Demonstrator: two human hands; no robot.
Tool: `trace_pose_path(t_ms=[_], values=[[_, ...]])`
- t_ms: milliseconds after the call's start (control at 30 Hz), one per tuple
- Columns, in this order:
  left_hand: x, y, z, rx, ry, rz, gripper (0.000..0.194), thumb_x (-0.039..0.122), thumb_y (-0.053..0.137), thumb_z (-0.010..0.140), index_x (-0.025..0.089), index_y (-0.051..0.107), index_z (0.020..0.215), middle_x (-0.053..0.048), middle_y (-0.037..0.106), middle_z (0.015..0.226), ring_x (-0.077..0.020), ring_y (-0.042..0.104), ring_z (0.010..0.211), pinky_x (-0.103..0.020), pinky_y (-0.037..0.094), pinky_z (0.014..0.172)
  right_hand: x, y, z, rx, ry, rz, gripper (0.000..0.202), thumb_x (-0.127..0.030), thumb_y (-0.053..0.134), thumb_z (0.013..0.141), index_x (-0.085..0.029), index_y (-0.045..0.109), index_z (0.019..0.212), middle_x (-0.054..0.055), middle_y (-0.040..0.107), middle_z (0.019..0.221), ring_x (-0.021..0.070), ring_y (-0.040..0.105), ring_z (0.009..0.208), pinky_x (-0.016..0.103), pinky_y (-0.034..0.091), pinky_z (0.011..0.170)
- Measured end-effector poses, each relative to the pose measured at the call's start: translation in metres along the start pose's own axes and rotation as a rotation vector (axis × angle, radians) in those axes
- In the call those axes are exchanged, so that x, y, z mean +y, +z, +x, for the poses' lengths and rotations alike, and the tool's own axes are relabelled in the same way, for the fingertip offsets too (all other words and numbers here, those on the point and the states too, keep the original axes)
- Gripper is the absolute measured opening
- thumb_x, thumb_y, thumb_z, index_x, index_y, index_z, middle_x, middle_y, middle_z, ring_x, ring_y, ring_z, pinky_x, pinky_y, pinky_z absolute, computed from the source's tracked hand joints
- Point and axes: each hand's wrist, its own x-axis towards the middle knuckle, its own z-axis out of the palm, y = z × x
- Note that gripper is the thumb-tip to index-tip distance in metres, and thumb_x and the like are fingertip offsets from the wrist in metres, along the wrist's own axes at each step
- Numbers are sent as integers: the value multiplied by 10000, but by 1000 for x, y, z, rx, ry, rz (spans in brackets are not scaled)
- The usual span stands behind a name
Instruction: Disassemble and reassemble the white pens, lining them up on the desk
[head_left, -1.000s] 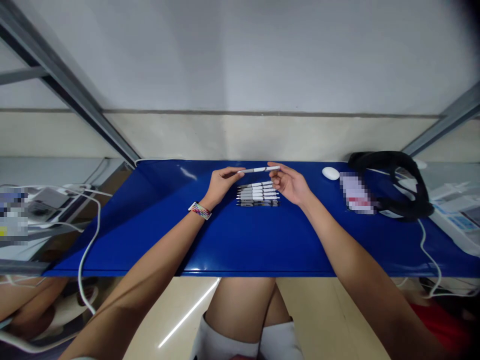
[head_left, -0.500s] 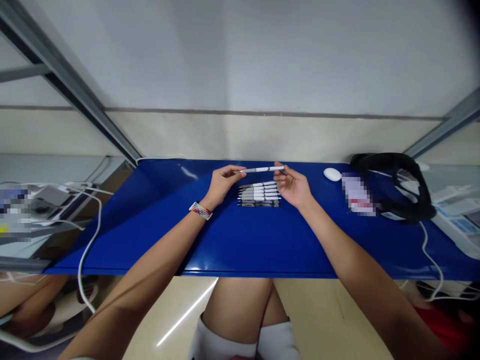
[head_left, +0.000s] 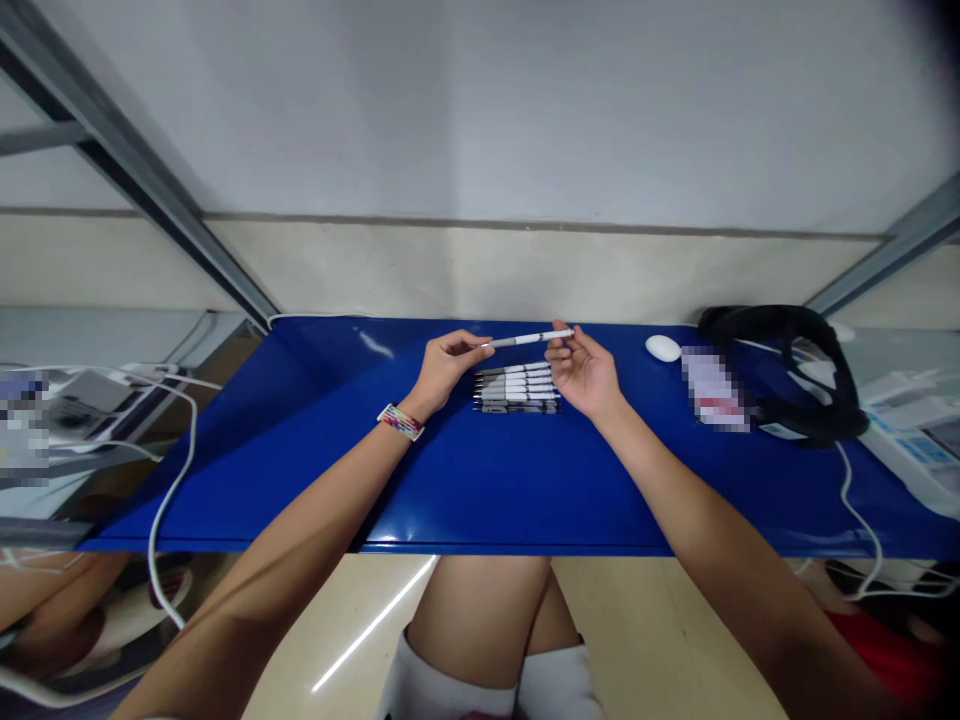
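Observation:
A white and grey pen (head_left: 531,338) is held up nearly level between my two hands, its right end slightly higher. My left hand (head_left: 444,372) pinches the grey tip end between thumb and fingers. At the white end, my right hand (head_left: 585,372) grips it with thumb and index finger, the other fingers curled below. Just under the held pen, several similar pens (head_left: 525,386) lie side by side on the blue table (head_left: 510,480), tips toward the left. The nearest ones look darker than the white ones.
To the right lie a white computer mouse (head_left: 663,348), a blurred-out packet (head_left: 714,390) and a black headset strap (head_left: 840,375). White cables (head_left: 176,480) hang at the left edge. A wall (head_left: 480,270) stands behind the table, with metal posts (head_left: 225,255) at both sides.
The white end of the held pen has risen slightly with my right hand. My left hand has barely moved, and the row of pens lies as before.

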Motion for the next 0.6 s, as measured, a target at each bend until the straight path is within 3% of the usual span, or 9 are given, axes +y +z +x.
trace_pose_path(t_ms=[100, 200, 367, 600], values=[[-1, -1, 0, -12, 7, -18, 285, 421, 951, 750, 212, 839, 907, -81, 834, 1032, -254, 760, 1019, -429, 563, 996, 0, 1, -1, -7, -15, -13, 156, -350, 736, 955, -206, 735, 1015, 1, 621, 764, 94, 510, 607, 156, 471, 478], [-3, -2, 2, -12, 12, -58, 271, 401, 943, 761, 217, 841, 932, -72, 830, 1028, -234, 755, 1004, -414, 553, 1011, 0, 3, -1, -13, -24, -45, 259, -438, 696, 988, -200, 741, 1078, 25, 655, 821, 107, 547, 651, 171, 489, 494], [-5, -4, 5, 29, 12, -78, 280, 400, 946, 743, 218, 812, 908, -46, 806, 959, -204, 731, 918, -374, 560, 933, 2, 5, -1, -12, -19, -82, 182, -346, 736, 947, -204, 732, 1061, 15, 644, 802, 103, 532, 634, 181, 498, 516], [-3, -4, 3, -2, 25, -61, 268, 387, 940, 745, 225, 797, 905, -23, 746, 853, -173, 678, 815, -339, 541, 833, 5, 5, -3, 19, -67, -102, 182, -350, 714, 928, -218, 725, 1052, 24, 643, 833, 118, 534, 657, 212, 510, 549]])
